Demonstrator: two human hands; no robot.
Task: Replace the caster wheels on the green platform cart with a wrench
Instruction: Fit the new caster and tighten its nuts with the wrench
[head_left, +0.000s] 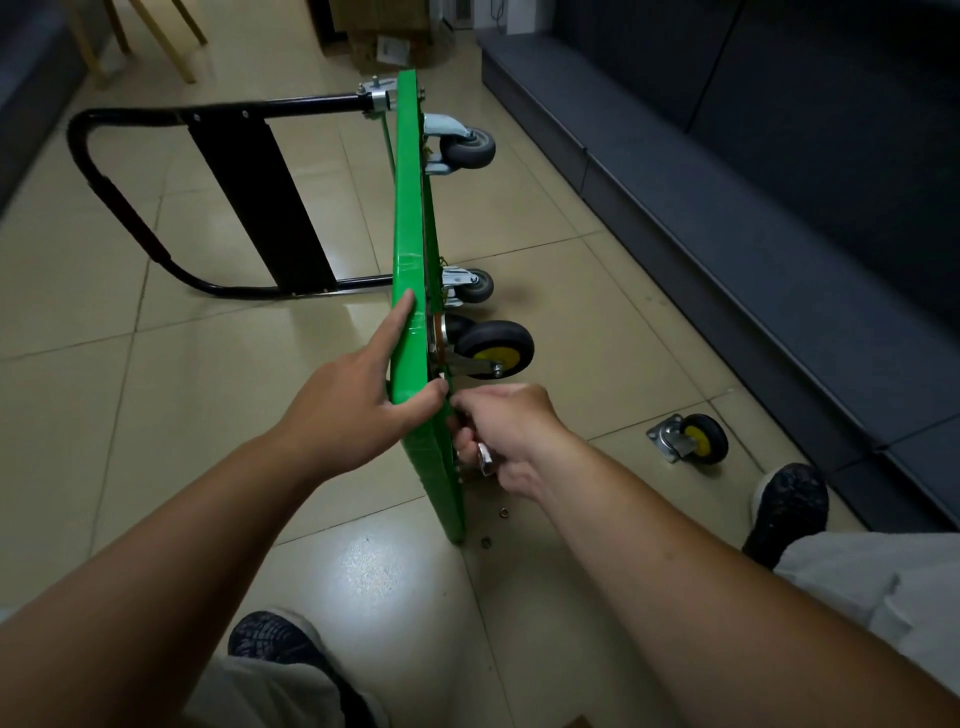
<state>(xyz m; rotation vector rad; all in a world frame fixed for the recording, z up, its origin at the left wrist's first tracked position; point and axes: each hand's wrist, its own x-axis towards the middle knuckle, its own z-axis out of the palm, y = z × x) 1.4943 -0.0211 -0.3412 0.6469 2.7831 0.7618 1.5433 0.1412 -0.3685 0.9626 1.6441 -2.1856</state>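
The green flat-deck platform cart stands on its long edge on the beige tiled floor. The left hand clamps the cart's upper rim, thumb over the edge and fingers flat on the deck. The right hand is clenched round a silver metal wrench against the cart's underside, just beside the mounted black, yellow-hubbed caster wheel. A loose matching caster lies on the floor to the cart's right.

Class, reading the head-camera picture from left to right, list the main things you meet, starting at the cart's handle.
In order: black handle → green platform → mounted yellow-hub caster → loose yellow-hub caster on the floor → right shoe.
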